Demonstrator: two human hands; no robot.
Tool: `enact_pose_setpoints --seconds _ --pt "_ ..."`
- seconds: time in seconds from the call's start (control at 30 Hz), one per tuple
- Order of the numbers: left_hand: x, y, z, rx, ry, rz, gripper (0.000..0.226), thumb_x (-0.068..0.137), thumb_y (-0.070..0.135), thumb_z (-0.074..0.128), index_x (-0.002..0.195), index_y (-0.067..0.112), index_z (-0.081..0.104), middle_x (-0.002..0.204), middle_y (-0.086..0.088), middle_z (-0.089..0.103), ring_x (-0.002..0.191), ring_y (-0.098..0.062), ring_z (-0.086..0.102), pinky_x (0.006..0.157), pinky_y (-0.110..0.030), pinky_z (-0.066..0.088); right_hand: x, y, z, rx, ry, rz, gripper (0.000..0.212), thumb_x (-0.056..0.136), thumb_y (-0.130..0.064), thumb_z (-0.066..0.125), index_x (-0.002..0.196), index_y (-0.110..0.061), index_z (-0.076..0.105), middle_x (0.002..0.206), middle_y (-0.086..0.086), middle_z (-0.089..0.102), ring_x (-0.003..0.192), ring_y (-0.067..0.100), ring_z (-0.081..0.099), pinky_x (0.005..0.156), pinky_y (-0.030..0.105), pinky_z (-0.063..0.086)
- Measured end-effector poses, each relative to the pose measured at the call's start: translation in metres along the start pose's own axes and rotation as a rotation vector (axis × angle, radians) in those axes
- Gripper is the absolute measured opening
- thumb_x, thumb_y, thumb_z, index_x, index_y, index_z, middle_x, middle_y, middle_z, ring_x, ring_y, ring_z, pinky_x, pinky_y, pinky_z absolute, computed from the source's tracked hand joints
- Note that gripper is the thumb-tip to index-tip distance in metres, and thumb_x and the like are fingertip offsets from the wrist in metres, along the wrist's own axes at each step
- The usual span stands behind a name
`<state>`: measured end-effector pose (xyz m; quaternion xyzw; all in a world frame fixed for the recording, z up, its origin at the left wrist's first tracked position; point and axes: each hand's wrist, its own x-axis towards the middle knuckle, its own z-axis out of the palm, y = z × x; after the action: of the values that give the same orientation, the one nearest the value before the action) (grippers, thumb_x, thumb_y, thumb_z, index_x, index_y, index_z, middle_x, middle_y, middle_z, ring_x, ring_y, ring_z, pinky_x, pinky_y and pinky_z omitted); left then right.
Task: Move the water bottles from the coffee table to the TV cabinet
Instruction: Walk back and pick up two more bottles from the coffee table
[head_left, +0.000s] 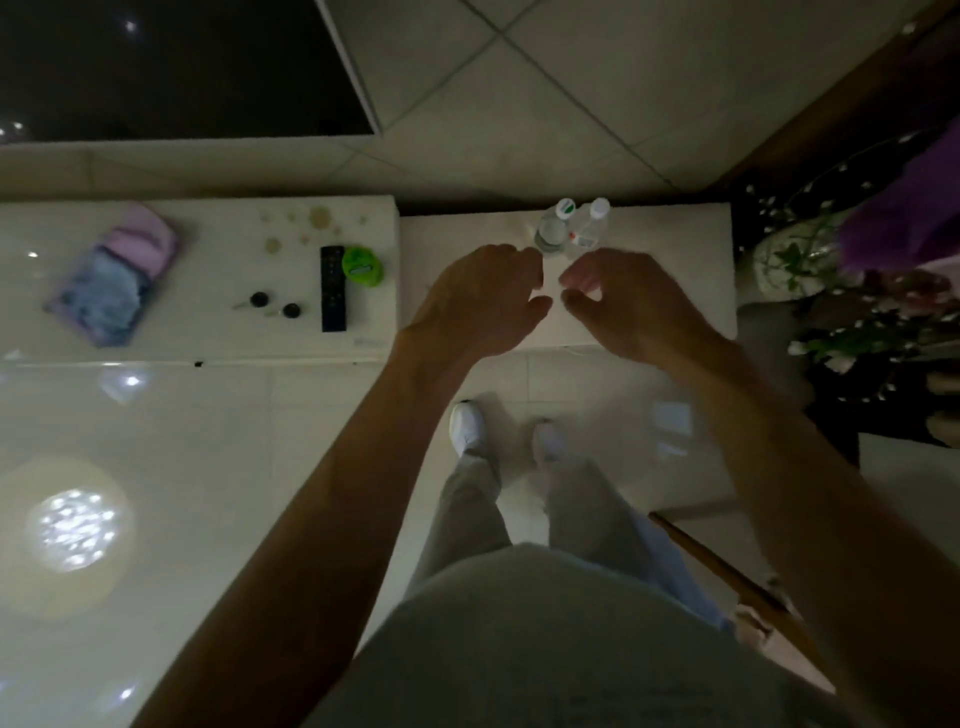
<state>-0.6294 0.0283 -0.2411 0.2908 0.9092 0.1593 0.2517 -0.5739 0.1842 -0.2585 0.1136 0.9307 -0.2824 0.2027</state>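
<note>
Two clear water bottles stand upright side by side on a white cabinet top (675, 270): the left bottle (554, 228) has a white cap with a green mark, the right bottle (589, 228) a plain white cap. My left hand (483, 306) hovers just in front of the left bottle, fingers curled and apart, holding nothing. My right hand (623, 306) is just in front of the right bottle, also empty with fingers apart. Neither hand grips a bottle.
To the left, a higher white surface (197, 343) carries a black remote (332, 288), a green round object (362, 266), small dark caps (258, 299) and a purple-blue packet (117, 275). A dark TV screen (171, 67) is behind. Flowers (841, 291) stand right.
</note>
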Motion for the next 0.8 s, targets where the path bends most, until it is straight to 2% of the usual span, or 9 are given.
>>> enact_pose_setpoints --seconds 0.1,0.23,0.33,0.53,0.63,0.8 --pt "-0.034 0.023 -0.003 -0.004 0.020 -0.025 0.033 0.093 0.037 0.053 0.117 0.015 0.057 0.113 -0.005 0.062 0.107 -0.022 0.057 0.089 -0.036 0.047 -0.030 -0.007 0.002 -0.002 -0.076 -0.082 0.027 0.095 -0.028 0.054 0.118 -0.016 0.062 0.119 0.002 0.064 0.112 0.019 0.058 0.099 0.033 0.044" --pt "-0.076 0.046 0.006 -0.047 0.060 -0.122 0.029 0.094 0.035 0.053 0.116 0.016 0.057 0.114 -0.003 0.063 0.105 -0.019 0.060 0.091 -0.034 0.048 -0.063 0.007 -0.001 -0.011 -0.146 -0.122 0.028 0.095 -0.029 0.052 0.119 -0.018 0.061 0.119 0.000 0.063 0.112 0.017 0.058 0.099 0.031 0.044" --pt "-0.103 0.058 0.017 -0.082 0.045 -0.223 0.028 0.094 0.035 0.053 0.114 0.017 0.059 0.113 -0.001 0.065 0.099 -0.016 0.062 0.085 -0.028 0.047 -0.083 0.026 -0.018 -0.007 -0.166 -0.127 0.031 0.096 -0.027 0.054 0.122 -0.012 0.061 0.122 0.004 0.065 0.110 0.019 0.060 0.094 0.028 0.045" --pt "-0.142 0.086 0.028 -0.117 0.062 -0.360 0.029 0.093 0.040 0.054 0.112 0.020 0.058 0.107 0.001 0.065 0.091 -0.013 0.060 0.082 -0.028 0.048 -0.106 0.056 -0.043 -0.014 -0.176 -0.128 0.032 0.096 -0.027 0.054 0.122 -0.011 0.062 0.123 0.007 0.065 0.110 0.021 0.060 0.088 0.024 0.043" --pt "-0.160 0.095 0.025 -0.123 0.107 -0.400 0.030 0.093 0.039 0.053 0.114 0.019 0.058 0.110 0.000 0.065 0.091 -0.012 0.059 0.082 -0.026 0.047 -0.111 0.047 -0.046 -0.042 -0.195 -0.190 0.031 0.096 -0.028 0.054 0.121 -0.012 0.063 0.122 0.007 0.066 0.110 0.021 0.061 0.086 0.023 0.042" --pt "-0.201 0.098 0.014 -0.127 0.227 -0.516 0.032 0.096 0.037 0.050 0.122 0.020 0.055 0.118 -0.001 0.061 0.092 -0.007 0.048 0.083 -0.023 0.040 -0.115 0.002 -0.040 -0.108 -0.263 -0.365 0.030 0.097 -0.026 0.054 0.121 -0.011 0.061 0.121 0.008 0.066 0.109 0.021 0.061 0.090 0.028 0.047"
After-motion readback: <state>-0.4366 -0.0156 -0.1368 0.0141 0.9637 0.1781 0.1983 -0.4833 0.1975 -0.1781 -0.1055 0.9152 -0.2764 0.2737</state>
